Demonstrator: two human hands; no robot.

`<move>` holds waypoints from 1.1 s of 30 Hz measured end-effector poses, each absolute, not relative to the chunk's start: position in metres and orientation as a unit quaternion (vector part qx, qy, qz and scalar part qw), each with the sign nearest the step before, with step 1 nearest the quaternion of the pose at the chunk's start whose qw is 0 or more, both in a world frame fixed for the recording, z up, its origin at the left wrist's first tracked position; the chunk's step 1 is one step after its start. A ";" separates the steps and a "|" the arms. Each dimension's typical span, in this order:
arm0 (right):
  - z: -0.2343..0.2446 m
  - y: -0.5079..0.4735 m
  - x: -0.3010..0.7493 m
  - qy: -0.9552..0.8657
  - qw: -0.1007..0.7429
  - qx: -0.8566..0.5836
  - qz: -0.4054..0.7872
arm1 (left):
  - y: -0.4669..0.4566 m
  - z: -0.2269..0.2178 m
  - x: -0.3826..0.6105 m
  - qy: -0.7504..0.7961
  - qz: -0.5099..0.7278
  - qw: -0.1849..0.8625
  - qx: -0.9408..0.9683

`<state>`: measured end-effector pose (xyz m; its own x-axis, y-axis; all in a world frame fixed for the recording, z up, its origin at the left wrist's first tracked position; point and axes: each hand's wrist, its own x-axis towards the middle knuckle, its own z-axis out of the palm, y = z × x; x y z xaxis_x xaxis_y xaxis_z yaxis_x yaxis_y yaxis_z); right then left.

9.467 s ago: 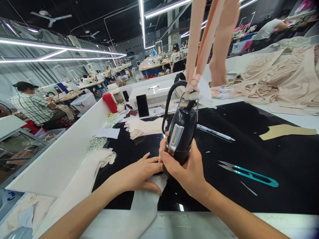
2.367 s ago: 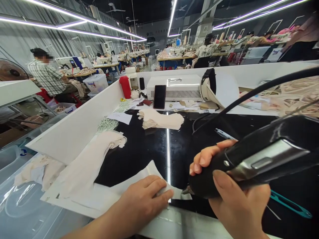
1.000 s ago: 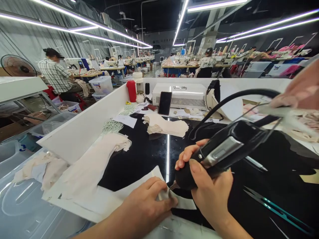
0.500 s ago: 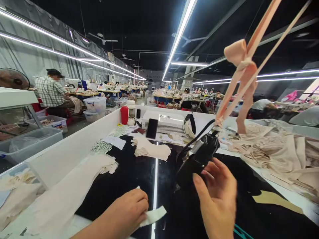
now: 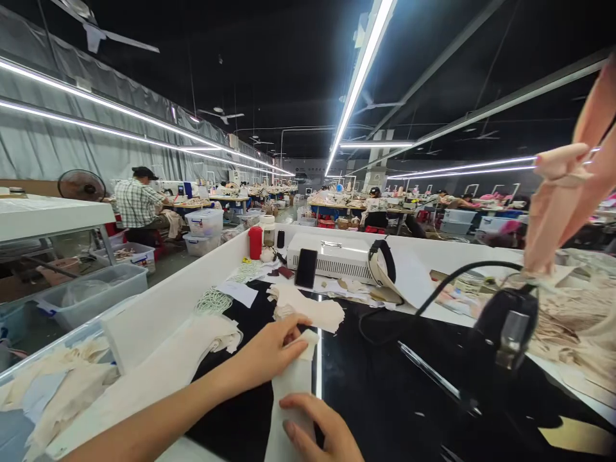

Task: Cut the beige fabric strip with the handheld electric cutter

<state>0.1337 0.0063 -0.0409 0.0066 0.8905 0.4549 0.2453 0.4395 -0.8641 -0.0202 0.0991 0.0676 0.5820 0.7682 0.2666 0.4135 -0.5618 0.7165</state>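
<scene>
My left hand (image 5: 276, 350) has its thumb and fingers closed on a small pale fabric piece (image 5: 308, 346) at the far end of a whitish fabric strip (image 5: 283, 410). The strip lies lengthwise on the black tabletop. Over its near part is my right hand (image 5: 330, 431), fingers apart and holding nothing; I cannot tell how firmly it touches the strip. To the right, a black corded hand tool with a metal part (image 5: 510, 327) hangs blurred from peach straps (image 5: 553, 205). A slim silver pen-like tool (image 5: 428, 369) lies between it and my hands.
Beyond my hands is a stack of cream fabric pieces (image 5: 312, 308). A longer cream pile (image 5: 158, 378) lies left. Behind stand a phone (image 5: 306, 268), a white vented box (image 5: 337, 260) and a red container (image 5: 255, 242). Loose beige fabric (image 5: 572, 321) heaps at right.
My right hand has let go of the black tool, which now hangs further right, and has come over the strip. My left hand has moved forward. The view has shifted too.
</scene>
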 end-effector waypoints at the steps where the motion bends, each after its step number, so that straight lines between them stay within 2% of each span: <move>1: -0.035 0.015 0.138 -0.645 0.547 -0.438 0.304 | 0.107 0.070 -0.020 0.361 0.300 0.297 0.831; 4: -0.012 0.043 0.161 -0.648 0.522 -0.475 0.286 | 0.133 0.076 -0.020 0.393 0.332 0.265 0.815; 11: 0.024 0.116 0.226 -0.586 0.535 -0.571 0.211 | 0.202 0.079 -0.008 0.461 0.382 0.204 0.774; 17: 0.014 0.161 0.249 -0.563 0.514 -0.630 0.145 | 0.246 0.061 0.010 0.487 0.377 0.192 0.764; 26: -0.017 0.194 0.262 -0.619 0.424 -0.654 0.094 | 0.259 0.025 0.010 0.518 0.309 0.237 0.761; 33: -0.024 0.181 0.264 -0.648 0.439 -0.616 0.088 | 0.247 0.047 -0.050 0.563 0.231 0.280 0.742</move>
